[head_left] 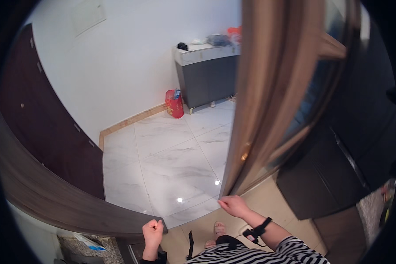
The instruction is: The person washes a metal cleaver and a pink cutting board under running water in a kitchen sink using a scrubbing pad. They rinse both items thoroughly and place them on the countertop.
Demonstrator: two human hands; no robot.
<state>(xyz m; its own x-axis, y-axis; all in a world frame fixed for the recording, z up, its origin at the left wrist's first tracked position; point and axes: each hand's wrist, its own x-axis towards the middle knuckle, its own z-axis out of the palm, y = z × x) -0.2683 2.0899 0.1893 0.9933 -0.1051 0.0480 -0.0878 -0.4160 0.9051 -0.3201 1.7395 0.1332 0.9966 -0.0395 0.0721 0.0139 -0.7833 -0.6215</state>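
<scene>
My left hand (152,231) is closed in a fist at the bottom left, near the end of a dark wood door frame (118,217); nothing shows in it. A black band circles that wrist. My right hand (234,206), its fingers curled, is at the lower edge of a brown wooden door (267,82) with glass panes; whether it touches or holds the door edge, I cannot tell. A small device on a black strap (253,233) is on my right wrist. Below my hands are pink sandals (219,228) on my feet, on beige tiles.
Beyond the doorway, a grey cabinet (208,74) with a white top bears bags and a black item. A red bag (175,104) stands beside it on marble-look tiles. A dark red door (43,115) is at left, black cabinets (320,178) at right, granite counter (66,242) at bottom left.
</scene>
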